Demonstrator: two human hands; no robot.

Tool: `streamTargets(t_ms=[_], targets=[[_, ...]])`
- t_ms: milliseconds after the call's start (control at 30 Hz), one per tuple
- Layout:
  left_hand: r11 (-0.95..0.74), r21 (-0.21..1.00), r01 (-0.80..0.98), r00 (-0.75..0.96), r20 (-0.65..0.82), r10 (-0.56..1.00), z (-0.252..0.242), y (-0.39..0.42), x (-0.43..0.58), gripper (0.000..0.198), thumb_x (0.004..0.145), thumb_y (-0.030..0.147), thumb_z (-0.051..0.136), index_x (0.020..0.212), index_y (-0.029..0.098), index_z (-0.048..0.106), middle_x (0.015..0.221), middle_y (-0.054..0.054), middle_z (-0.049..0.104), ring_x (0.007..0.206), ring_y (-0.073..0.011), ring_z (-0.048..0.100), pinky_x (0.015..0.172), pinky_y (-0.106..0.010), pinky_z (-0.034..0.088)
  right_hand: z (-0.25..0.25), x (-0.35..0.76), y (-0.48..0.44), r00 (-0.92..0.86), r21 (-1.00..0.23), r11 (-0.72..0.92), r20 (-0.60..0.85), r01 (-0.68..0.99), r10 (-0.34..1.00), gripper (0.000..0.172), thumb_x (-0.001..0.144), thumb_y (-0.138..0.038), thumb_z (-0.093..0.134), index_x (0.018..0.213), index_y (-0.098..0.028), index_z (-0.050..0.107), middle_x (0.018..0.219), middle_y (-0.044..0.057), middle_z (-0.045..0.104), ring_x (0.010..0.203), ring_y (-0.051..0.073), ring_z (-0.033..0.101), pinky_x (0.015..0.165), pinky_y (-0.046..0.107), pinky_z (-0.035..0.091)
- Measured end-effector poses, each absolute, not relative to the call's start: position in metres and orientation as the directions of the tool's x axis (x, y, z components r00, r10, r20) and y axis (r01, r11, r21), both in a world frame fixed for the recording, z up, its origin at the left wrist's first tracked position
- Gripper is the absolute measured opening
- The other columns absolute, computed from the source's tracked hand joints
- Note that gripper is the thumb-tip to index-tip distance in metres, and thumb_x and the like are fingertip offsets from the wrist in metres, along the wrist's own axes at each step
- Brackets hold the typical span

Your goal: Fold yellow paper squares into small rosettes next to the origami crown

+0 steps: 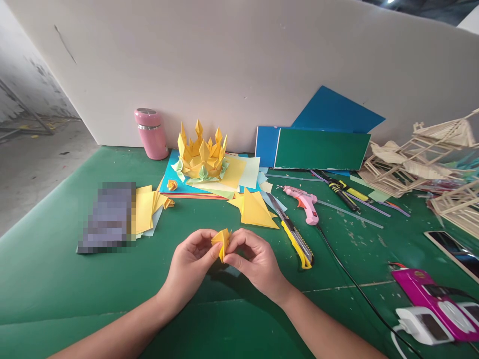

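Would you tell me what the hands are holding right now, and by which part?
Both hands, left hand and right hand, pinch a small folded yellow paper piece by its opposite side edges, fingertips only.

The small folded paper is plain orange-yellow. The desk is deep green with pale scuffs. The paper crown is golden yellow over pale green leaves and sits on a turquoise sheet. The flask is pink with a silver cap. The glue gun is pink with an orange trigger, and its cord is black. The utility knife is yellow and grey. One leaning card is dark green, and the other card is blue. The stick models are pale wood. The power strip is magenta.
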State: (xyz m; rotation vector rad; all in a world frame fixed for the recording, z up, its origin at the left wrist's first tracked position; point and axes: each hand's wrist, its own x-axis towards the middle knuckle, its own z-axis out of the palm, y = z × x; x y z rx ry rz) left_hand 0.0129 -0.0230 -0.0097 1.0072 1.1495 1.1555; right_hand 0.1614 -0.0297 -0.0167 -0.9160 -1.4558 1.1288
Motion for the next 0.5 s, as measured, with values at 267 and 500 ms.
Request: streamTargets(t_ms=[267, 500], targets=[[0.149, 0.979, -0.136, 0.107, -0.135, 0.985, -0.0013, -0.0246, 0.0147, 0.025, 0.062, 0.042, 0.076, 0.068, 0.019, 0.069, 0.07, -0.002, 0.07, 0.068, -0.0169, 0.063, 0.065, -0.027, 0.053, -0.0168, 0.1611, -0.0286, -0.163, -0.966, 0.256, 0.248, 0.03, 0.955, 0.018, 0.08, -0.032, 0.065, 0.07, -0.021, 0.056, 0.07, -0.002, 0.052, 0.065, 0.014, 0.052, 0.062, 0.027, 0.045], [0.22, 0.953, -0.208, 0.183, -0.183, 0.966, -0.0016, -0.0234, 0.0144, 0.027, 0.059, 0.041, 0.079, 0.069, 0.018, 0.068, 0.072, -0.002, 0.07, 0.07, -0.017, 0.063, 0.066, -0.027, 0.052, -0.0208, 0.1619, -0.0284, -0.171, -0.966, 0.258, 0.251, 0.023, 0.953, 0.034, 0.067, -0.039, 0.077, 0.071, -0.022, 0.048, 0.07, -0.004, 0.046, 0.066, 0.014, 0.046, 0.062, 0.027, 0.042]])
